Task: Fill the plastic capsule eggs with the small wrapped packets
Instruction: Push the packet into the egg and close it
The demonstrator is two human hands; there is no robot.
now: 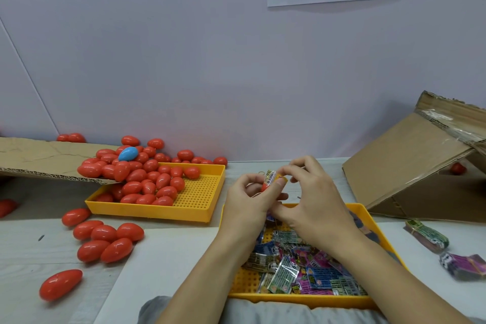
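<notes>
Above near tray [363, 211]: red egg half [265, 186] pinched in left hand [247, 201], mouth facing right; folded packet [271, 177] pinched by right hand [313, 200], touching mouth, long axis angled toward it. Loose packets [302, 268] below.

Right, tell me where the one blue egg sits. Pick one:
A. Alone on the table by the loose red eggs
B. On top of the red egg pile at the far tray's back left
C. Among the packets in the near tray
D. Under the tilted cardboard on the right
B: the blue egg lies on top of the heaped red eggs, where the pile spills over the far yellow tray.
</notes>
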